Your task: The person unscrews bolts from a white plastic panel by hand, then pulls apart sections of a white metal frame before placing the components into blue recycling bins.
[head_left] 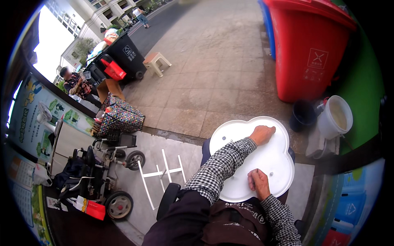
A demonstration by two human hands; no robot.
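- Red wheeled bin (312, 45): stands upright on the paving at upper right, well apart from the work; a blue bin sits just behind it.
- Paved ground (213, 69): wide open room ahead and to the left of the work.
- Electric wheelchair (96, 172): parked at left, near a white frame (162, 174) lying on the floor; together these limit room on the left side.
- White tabletop (269, 160): a lobed, scalloped panel lying flat, underside up, on the person's lap area directly ahead. Judged rigid, light plastic, smooth and somewhat slippery. The raised rim between lobes offers the best hold. Small screws show on the face.
- White bucket (336, 116) and dark bucket (303, 115): stand just beyond the panel's right edge; swinging the panel to the right risks contact.
- Left hand (262, 134): fingers curled, pressed down on the panel's far lobe near the rim.
- Right hand (257, 180): closed in a loose fist resting on the panel's near part; whether it pinches a small part cannot be told.
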